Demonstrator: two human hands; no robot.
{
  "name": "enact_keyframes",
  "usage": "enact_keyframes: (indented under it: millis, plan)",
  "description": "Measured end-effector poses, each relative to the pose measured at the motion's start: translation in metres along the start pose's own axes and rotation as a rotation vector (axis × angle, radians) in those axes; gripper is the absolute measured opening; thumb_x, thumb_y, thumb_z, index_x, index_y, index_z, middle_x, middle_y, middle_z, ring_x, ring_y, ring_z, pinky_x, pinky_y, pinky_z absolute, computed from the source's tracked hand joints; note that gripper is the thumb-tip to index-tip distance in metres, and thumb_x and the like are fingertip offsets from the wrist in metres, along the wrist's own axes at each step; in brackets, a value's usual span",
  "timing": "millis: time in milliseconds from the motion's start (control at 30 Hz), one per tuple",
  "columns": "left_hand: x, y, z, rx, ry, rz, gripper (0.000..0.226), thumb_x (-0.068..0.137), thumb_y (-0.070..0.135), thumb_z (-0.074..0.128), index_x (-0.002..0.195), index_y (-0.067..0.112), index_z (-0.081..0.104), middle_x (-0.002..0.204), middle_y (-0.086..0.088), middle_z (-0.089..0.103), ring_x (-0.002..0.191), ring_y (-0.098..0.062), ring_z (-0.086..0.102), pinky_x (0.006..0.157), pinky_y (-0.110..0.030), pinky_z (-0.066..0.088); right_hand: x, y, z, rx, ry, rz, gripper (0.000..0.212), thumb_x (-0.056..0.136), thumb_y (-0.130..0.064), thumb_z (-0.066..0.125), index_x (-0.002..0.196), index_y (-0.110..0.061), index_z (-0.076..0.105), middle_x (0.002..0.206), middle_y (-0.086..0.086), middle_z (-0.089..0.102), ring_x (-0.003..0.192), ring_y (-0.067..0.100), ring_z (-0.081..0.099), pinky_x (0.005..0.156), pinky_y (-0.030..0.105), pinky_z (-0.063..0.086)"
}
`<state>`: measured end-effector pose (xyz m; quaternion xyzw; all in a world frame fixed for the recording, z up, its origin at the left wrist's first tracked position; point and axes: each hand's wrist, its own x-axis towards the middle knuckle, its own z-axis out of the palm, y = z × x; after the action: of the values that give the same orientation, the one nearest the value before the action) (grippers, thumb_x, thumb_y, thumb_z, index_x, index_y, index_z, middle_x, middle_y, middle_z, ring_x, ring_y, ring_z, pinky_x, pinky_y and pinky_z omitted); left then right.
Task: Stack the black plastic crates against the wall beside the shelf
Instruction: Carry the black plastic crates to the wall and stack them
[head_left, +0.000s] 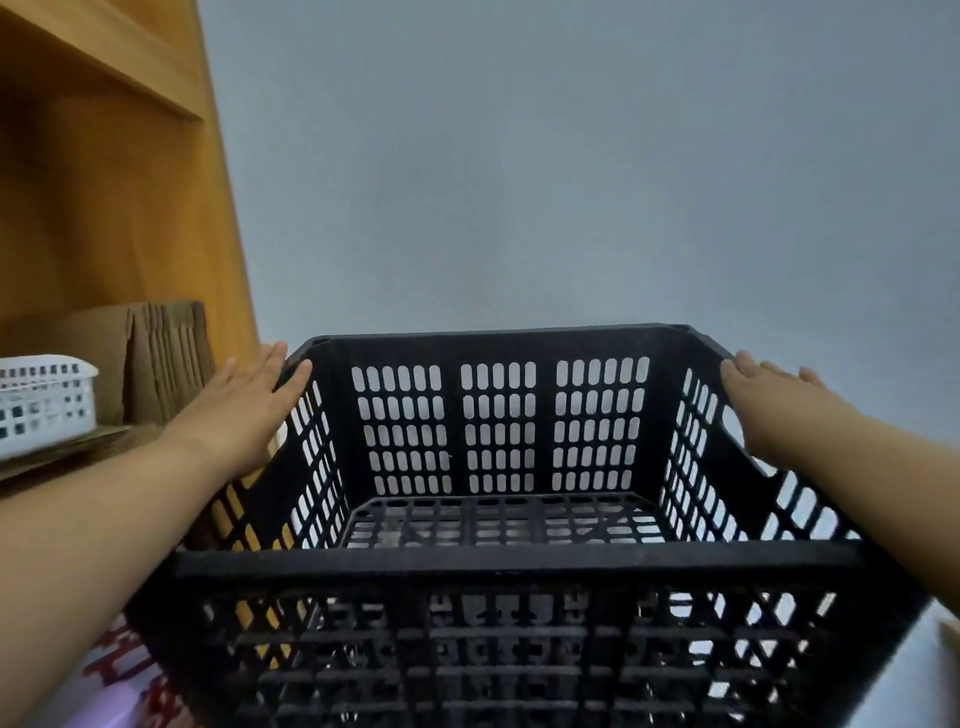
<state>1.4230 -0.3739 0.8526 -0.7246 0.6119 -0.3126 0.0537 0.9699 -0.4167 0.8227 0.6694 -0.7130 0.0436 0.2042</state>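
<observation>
A black slotted plastic crate (498, 566) fills the lower middle of the view, its open top toward me and its far wall close to the grey wall (571, 182). More black lattice shows below its front rim, so it seems to sit on another crate (493, 670). My left hand (249, 400) lies flat with straight fingers against the crate's left side near the far corner. My right hand (763, 395) lies flat on the right side's top rim, fingers stretched forward. The wooden shelf (119, 208) stands directly left of the crate.
On the shelf board sit a white slotted basket (44, 400) and a bundle of flattened cardboard (166, 358). A red-and-white patterned surface (124, 670) shows at the lower left. A pale floor strip (930, 670) shows at the lower right.
</observation>
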Motion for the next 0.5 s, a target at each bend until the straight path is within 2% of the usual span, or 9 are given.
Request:
enact_keyframes:
  millis: [200, 500]
  plan:
    - [0.026, 0.008, 0.035, -0.028, -0.061, 0.059, 0.101, 0.081, 0.000, 0.056, 0.145, 0.016, -0.021, 0.153, -0.014, -0.023, 0.142, -0.025, -0.017, 0.115, -0.039, -0.004, 0.004, -0.018, 0.020, -0.005, -0.070, 0.031, 0.072, 0.083, 0.001, 0.040, 0.147, -0.008, 0.008, 0.155, 0.009, 0.012, 0.137, 0.025, 0.027, 0.114, 0.046, 0.017]
    - [0.058, 0.016, 0.068, -0.037, -0.151, 0.087, 0.103, 0.083, 0.011, 0.060, 0.144, 0.015, -0.023, 0.153, -0.017, -0.023, 0.142, -0.027, -0.017, 0.115, -0.042, -0.002, 0.024, -0.032, 0.032, -0.015, -0.133, 0.041, 0.065, 0.084, 0.000, 0.034, 0.146, -0.008, 0.016, 0.150, 0.007, 0.024, 0.136, 0.024, 0.029, 0.113, 0.046, 0.018]
